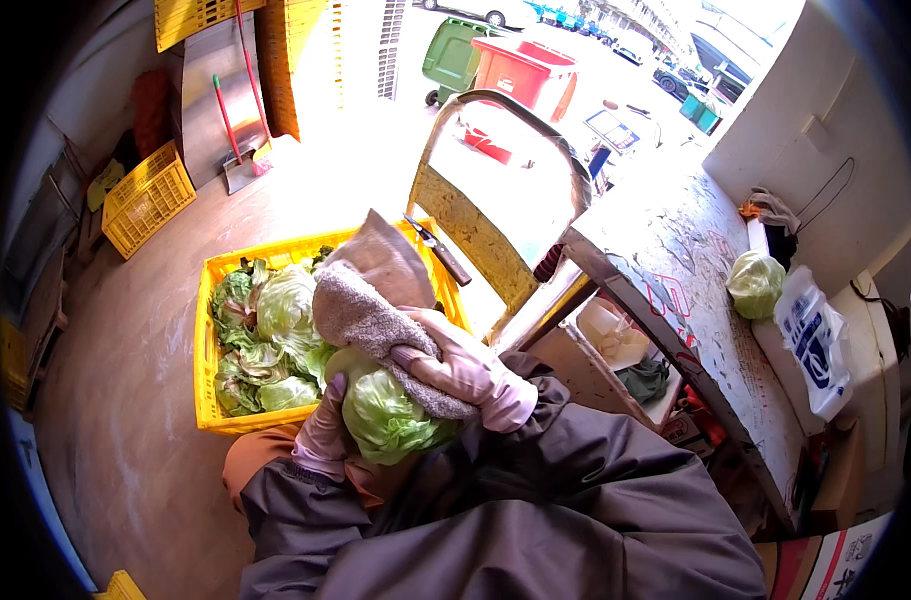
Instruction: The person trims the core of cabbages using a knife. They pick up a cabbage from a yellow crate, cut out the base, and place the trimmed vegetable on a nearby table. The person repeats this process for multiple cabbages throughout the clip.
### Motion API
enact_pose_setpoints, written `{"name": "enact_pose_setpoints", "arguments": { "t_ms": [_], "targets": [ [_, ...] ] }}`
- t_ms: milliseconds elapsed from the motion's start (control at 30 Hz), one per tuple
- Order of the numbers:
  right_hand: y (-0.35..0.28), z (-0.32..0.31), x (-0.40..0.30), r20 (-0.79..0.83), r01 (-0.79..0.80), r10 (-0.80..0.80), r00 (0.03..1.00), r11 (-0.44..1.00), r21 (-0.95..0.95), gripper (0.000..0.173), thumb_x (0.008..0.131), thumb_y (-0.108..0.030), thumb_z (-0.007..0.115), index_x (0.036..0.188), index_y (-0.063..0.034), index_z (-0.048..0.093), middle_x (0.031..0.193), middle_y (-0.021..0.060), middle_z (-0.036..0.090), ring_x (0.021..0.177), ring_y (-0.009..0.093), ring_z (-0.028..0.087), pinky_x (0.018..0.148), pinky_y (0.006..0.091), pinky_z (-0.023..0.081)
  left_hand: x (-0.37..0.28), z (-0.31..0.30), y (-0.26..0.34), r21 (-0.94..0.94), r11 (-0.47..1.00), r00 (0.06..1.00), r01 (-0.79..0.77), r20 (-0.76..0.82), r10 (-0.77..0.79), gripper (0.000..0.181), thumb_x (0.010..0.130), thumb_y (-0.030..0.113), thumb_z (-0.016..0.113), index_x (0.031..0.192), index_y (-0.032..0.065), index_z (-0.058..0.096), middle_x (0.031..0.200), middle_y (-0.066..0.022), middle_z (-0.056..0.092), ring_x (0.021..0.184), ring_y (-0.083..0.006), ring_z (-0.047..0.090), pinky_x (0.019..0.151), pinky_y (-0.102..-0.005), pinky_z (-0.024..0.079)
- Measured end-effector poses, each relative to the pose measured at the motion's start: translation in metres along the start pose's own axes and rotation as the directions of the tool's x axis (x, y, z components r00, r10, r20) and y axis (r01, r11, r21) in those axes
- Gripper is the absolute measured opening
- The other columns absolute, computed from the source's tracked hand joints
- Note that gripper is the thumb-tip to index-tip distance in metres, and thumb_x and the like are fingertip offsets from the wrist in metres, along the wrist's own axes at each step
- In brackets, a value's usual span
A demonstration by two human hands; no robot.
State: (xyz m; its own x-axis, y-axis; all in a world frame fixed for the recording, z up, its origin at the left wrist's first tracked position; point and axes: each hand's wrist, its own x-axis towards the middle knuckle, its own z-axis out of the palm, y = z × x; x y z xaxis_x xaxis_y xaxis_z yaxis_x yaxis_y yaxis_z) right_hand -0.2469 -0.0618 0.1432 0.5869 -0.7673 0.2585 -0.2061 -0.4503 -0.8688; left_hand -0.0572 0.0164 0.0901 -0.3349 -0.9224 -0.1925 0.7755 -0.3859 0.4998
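Note:
Held over my lap is a pale green head of lettuce [384, 420]. My left hand [326, 431], in a thin pale glove, supports it from the left side. My right hand [463, 367], gloved the same way, grips a beige terry cloth [365, 311] and presses it against the top of the lettuce. Just beyond my hands, a yellow plastic crate [207, 352] contains lettuce heads and loose leaves [279, 307]. A brownish cloth or sheet [388, 259] lies over its far right part. A knife with a brown handle [448, 259] rests near the crate's far right corner.
A worn metal folding chair [478, 232] stands past the crate. On my right is a scuffed table [673, 247], with another lettuce [755, 285] and a plastic bag [812, 341] beyond it. A yellow crate [149, 199], dustpan [241, 174] and red bin [519, 75] stand farther off.

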Motion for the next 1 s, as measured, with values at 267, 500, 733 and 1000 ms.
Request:
{"name": "enact_pose_setpoints", "arguments": {
  "t_ms": [267, 500, 733, 1000],
  "targets": [
    [0.000, 0.013, 0.002, -0.187, -0.075, 0.064, 0.980, 0.996, -0.051, 0.037, 0.086, -0.027, 0.064, 0.110, -0.0011, 0.054, 0.099, 0.0183, 0.056, 0.094, 0.031, 0.056, 0.083, 0.0370, 0.044, 0.004, -0.025, -0.005, 0.005, 1.000, 0.998, -0.019, -0.060, 0.019, 0.072, 0.084, 0.055, 0.058, 0.133, 0.0054, 0.042, 0.126, -0.0111, 0.053, 0.115, -0.0259, 0.052, 0.102, -0.0419, 0.040],
    [-0.026, -0.018, 0.011, -0.420, -0.195, 0.159, 0.894, 0.980, -0.044, 0.029, 0.089, -0.021, 0.061, 0.109, -0.0013, 0.056, 0.089, 0.0114, 0.063, 0.079, 0.019, 0.059, 0.074, 0.0306, 0.048, 0.008, -0.007, 0.000, -0.159, 0.985, 0.994, -0.061, 0.084, 0.075, 0.070, 0.088, 0.056, 0.050, 0.137, 0.0065, 0.038, 0.137, -0.0120, 0.044, 0.123, -0.0302, 0.044, 0.105, -0.0451, 0.036],
    [-0.009, -0.085, -0.008, -0.537, -0.140, -0.015, 0.843, 0.959, -0.246, 0.036, 0.086, -0.006, 0.056, 0.121, 0.0006, 0.051, 0.102, 0.0132, 0.063, 0.096, 0.019, 0.059, 0.086, 0.0285, 0.046, 0.012, -0.070, -0.002, -0.772, 0.631, 0.972, -0.069, 0.090, 0.216, 0.070, 0.089, 0.053, 0.047, 0.143, 0.0136, 0.028, 0.145, -0.0093, 0.034, 0.132, -0.0262, 0.034, 0.109, -0.0485, 0.026],
    [0.026, -0.136, -0.140, -0.587, -0.512, 0.359, 0.726, 0.852, -0.112, 0.038, 0.083, -0.004, 0.055, 0.120, -0.0006, 0.054, 0.105, 0.0142, 0.063, 0.100, 0.022, 0.060, 0.088, 0.0303, 0.046, 0.005, -0.071, -0.002, -0.189, 0.946, 0.947, -0.264, 0.138, 0.291, 0.070, 0.086, 0.062, 0.046, 0.140, 0.0176, 0.037, 0.141, -0.0079, 0.039, 0.128, -0.0323, 0.037, 0.106, -0.0547, 0.029]
  ]
}}
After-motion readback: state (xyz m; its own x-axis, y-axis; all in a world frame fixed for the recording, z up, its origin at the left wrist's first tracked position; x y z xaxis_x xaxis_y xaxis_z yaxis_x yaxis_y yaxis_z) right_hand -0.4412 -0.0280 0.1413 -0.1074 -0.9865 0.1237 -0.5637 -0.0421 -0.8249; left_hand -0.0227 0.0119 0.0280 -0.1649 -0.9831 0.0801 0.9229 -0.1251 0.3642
